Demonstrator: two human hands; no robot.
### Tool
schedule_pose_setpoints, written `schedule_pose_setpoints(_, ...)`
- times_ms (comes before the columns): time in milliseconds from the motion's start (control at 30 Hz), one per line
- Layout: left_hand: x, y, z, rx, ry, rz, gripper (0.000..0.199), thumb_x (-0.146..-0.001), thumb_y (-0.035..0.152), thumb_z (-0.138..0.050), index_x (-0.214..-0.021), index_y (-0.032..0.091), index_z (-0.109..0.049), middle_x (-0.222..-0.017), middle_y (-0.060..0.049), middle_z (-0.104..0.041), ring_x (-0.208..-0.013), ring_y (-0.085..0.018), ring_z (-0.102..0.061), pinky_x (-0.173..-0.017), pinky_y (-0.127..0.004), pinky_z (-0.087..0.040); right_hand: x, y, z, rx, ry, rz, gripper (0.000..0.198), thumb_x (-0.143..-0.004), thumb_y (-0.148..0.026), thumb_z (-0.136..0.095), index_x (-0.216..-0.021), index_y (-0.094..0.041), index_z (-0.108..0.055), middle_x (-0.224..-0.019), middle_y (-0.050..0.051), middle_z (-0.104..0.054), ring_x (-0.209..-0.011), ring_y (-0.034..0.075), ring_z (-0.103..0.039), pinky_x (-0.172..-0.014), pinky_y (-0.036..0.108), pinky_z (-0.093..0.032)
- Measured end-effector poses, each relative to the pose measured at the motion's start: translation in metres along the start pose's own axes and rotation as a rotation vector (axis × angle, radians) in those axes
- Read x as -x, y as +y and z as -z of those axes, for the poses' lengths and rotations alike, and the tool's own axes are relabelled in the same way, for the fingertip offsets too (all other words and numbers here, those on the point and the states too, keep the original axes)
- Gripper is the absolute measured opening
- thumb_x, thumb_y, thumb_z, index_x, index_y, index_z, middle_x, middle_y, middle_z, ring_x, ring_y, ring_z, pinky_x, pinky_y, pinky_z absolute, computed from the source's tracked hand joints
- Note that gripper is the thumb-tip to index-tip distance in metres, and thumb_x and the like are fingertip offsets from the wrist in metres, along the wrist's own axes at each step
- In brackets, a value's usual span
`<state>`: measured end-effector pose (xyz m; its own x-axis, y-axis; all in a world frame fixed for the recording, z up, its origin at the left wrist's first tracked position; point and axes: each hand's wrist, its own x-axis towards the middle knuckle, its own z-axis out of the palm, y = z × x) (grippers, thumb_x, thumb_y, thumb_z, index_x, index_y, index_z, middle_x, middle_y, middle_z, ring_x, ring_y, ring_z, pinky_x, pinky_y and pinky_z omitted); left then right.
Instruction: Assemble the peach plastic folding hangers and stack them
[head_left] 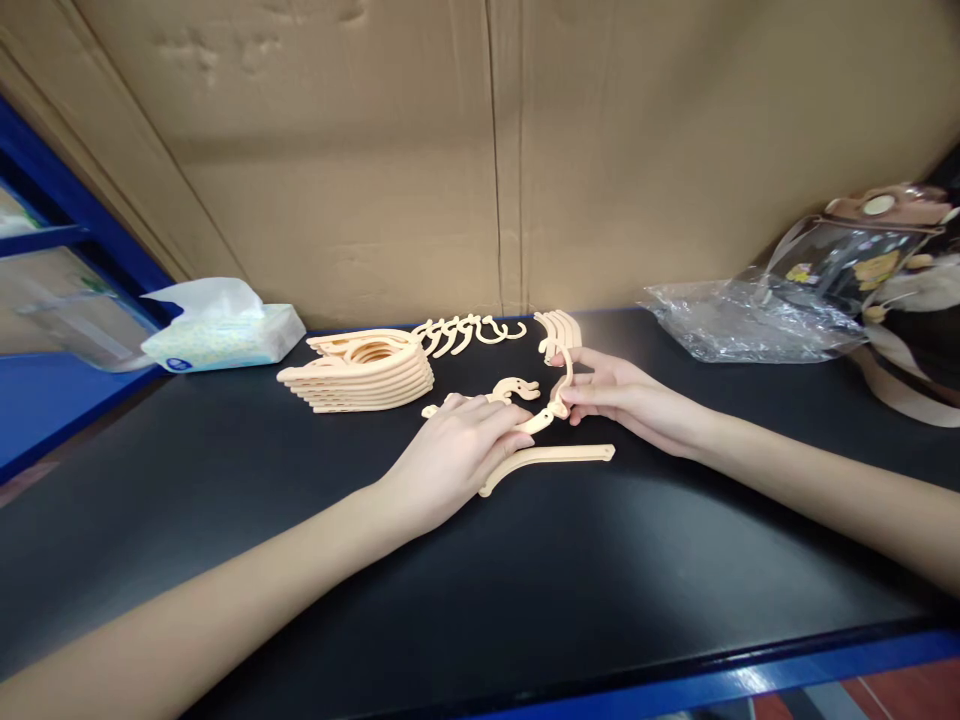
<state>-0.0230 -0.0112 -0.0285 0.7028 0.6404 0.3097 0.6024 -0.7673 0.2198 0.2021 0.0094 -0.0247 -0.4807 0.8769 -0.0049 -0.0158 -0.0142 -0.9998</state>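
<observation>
Working at frame centre, our left hand (457, 440) clamps a short cream piece (537, 422); our right hand (615, 395) pinches a curved hook (568, 374) at its end. Just below, we see a loose curved strip (551, 455) on the surface (660, 580).

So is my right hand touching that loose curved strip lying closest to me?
Apart. The head view shows black tabletop between the right hand and the curved strip.

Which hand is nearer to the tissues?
The left. The left hand is to the right of the tissues and closer to the camera, past the hanger stack; the right hand is farther right still.
</observation>
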Motion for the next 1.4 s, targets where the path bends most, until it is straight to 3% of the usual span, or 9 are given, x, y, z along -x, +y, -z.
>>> schedule_pose_setpoints(267,-0.001,-0.001,-0.001,-0.022,0.016,-0.018,0.021,-0.099,0.029,-0.037,-0.099,0.019,-0.055,-0.092,-0.001,-0.063,-0.083,-0.017,-0.053,-0.072,-0.031,-0.032,0.000,-0.001,0.001,0.007,-0.028,-0.029,0.053,-0.078,-0.027,-0.069,-0.125,-0.021,-0.045,-0.077,-0.003,-0.060,-0.069,0.010,-0.052,-0.072,0.026,-0.043)
schedule_pose_setpoints(467,0.000,-0.001,0.000,-0.046,0.017,-0.046,0.021,-0.099,0.028,-0.036,-0.098,0.018,-0.055,-0.090,-0.002,-0.062,-0.083,-0.017,-0.053,-0.071,-0.031,-0.032,-0.001,0.000,0.001,0.030,-0.053,-0.011,0.048,-0.079,-0.026,-0.067,-0.122,-0.021,-0.046,-0.072,-0.004,-0.060,-0.068,0.009,-0.052,-0.073,0.025,-0.042)
schedule_pose_setpoints(667,-0.001,-0.002,-0.001,-0.059,0.018,-0.053,0.023,-0.099,0.029,-0.036,-0.099,0.018,-0.056,-0.095,-0.003,-0.063,-0.084,-0.017,-0.055,-0.072,-0.031,-0.033,-0.002,0.001,-0.002,0.017,0.014,0.011,0.041,-0.078,-0.021,-0.066,-0.114,-0.020,-0.047,-0.087,0.001,-0.066,-0.078,0.011,-0.057,-0.074,0.026,-0.043)
schedule_pose_setpoints(833,-0.002,-0.002,-0.001,-0.090,0.010,-0.050,0.024,-0.099,0.029,-0.037,-0.098,0.017,-0.058,-0.096,-0.003,-0.064,-0.085,-0.017,-0.056,-0.073,-0.031,-0.034,-0.002,0.001,-0.005,0.052,0.038,0.009,0.041,-0.075,-0.023,-0.068,-0.111,-0.019,-0.047,-0.076,-0.002,-0.063,-0.069,0.011,-0.055,-0.070,0.027,-0.043)
schedule_pose_setpoints(1400,-0.003,-0.002,-0.002,-0.196,0.023,-0.065,0.030,-0.099,0.027,-0.033,-0.095,0.015,-0.060,-0.089,-0.003,-0.066,-0.081,-0.017,-0.057,-0.069,-0.031,-0.033,-0.002,0.004,-0.010,0.139,0.136,0.062,0.045,-0.073,-0.022,-0.066,-0.112,-0.019,-0.044,-0.075,-0.004,-0.061,-0.061,0.010,-0.053,-0.064,0.028,-0.048)
